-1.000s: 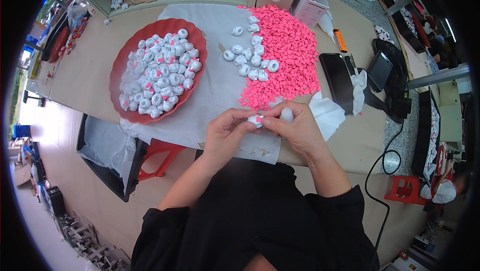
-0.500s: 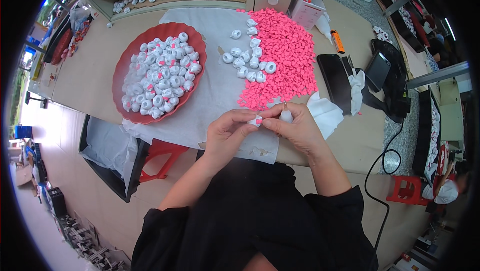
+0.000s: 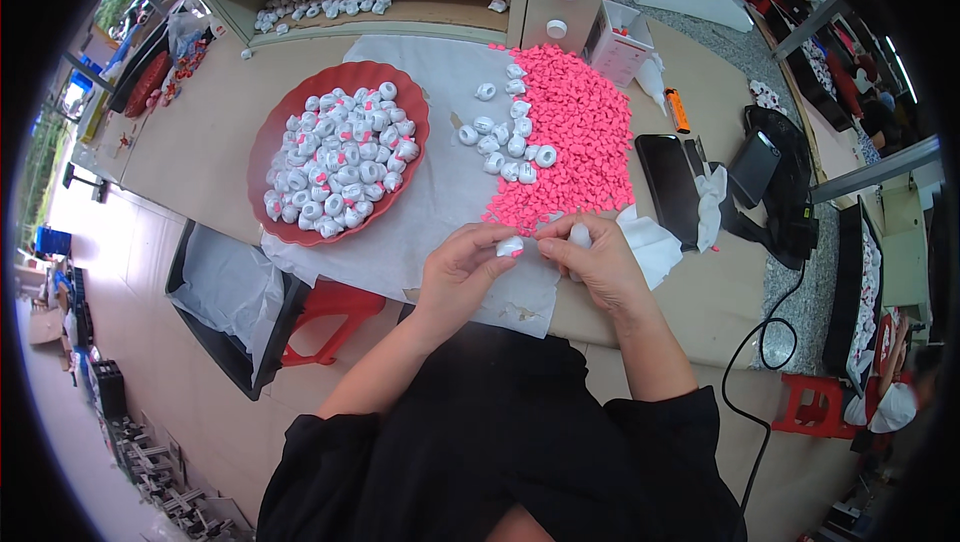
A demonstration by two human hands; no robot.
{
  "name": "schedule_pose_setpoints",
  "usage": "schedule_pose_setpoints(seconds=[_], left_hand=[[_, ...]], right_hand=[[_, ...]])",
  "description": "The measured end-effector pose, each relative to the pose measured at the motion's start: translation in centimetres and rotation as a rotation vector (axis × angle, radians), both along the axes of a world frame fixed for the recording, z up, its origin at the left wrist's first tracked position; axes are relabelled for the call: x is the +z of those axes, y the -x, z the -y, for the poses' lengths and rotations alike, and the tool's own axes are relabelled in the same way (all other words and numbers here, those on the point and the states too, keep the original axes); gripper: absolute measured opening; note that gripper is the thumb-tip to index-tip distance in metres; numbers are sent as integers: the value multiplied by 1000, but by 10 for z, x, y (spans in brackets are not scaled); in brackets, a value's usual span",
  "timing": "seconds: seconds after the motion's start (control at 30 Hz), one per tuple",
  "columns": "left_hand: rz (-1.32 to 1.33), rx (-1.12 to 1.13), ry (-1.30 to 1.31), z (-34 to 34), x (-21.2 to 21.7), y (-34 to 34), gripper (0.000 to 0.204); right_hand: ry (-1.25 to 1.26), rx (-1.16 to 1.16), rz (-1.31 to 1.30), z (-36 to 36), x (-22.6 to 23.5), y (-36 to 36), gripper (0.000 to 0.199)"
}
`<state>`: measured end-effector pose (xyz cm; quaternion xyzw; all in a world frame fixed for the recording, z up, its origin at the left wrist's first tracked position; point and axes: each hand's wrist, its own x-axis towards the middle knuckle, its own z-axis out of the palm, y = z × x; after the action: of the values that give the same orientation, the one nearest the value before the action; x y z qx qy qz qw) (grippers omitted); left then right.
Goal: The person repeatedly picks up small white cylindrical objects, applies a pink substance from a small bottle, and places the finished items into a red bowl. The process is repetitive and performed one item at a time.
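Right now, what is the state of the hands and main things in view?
Left hand, pinching white piece
White piece, pink bit on it
Right hand, holding small white bottle
Red bowl, heaped with white pieces
Pink pieces, loose, spread out
Black tray, lined with pale sheet

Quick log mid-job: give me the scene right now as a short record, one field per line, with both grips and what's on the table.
Left grip: pinching a white piece with a pink bit on it
Right grip: holding a white bottle, slightly apart from that piece
Red bowl: at left, heaped with similar pieces, several showing pink
Pink pile: right of the bowl
Loose pieces: mostly along the pile's left side
Far right: black slab, orange item
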<state>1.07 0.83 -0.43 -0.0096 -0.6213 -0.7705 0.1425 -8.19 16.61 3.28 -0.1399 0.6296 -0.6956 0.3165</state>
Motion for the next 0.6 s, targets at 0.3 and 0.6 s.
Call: schedule_pose_setpoints(seconds=[0.3, 0.6], left_hand=[[41, 7, -93, 4, 3, 0, 29], [-105, 819, 1381, 68, 61, 11, 32]], right_hand=[[58, -29, 77, -5, -5, -1, 15], [292, -130, 275, -7, -2, 4, 21]])
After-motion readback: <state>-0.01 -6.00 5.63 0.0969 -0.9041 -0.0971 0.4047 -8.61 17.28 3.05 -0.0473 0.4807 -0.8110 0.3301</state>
